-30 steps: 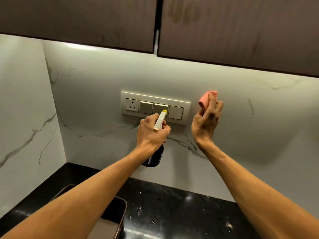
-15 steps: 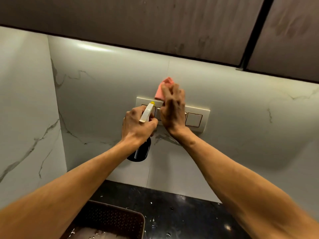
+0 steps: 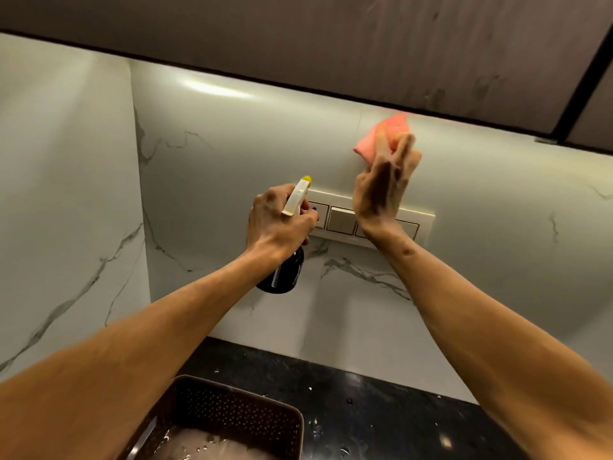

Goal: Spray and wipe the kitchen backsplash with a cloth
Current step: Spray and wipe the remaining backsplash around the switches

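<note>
My left hand (image 3: 280, 224) grips a dark spray bottle (image 3: 282, 272) by its neck, the white trigger head with a yellow nozzle pointing up at the white marble backsplash (image 3: 238, 151). My right hand (image 3: 384, 187) presses a pink cloth (image 3: 381, 137) flat against the backsplash just under the upper cabinet, above the switch plate. The fingers lie nearly straight over the cloth, which shows above and to the left of them.
A cream switch and socket plate (image 3: 345, 220) sits on the wall between my hands. Dark upper cabinets (image 3: 331, 44) overhang the wall. A brown perforated basket (image 3: 242, 413) stands on the black speckled counter (image 3: 381, 406) below. A marble side wall (image 3: 66, 210) closes the left.
My right hand has carried the pink cloth from over the switch plate up and to the right, close under the cabinet. My left hand holds the bottle in about the same place.
</note>
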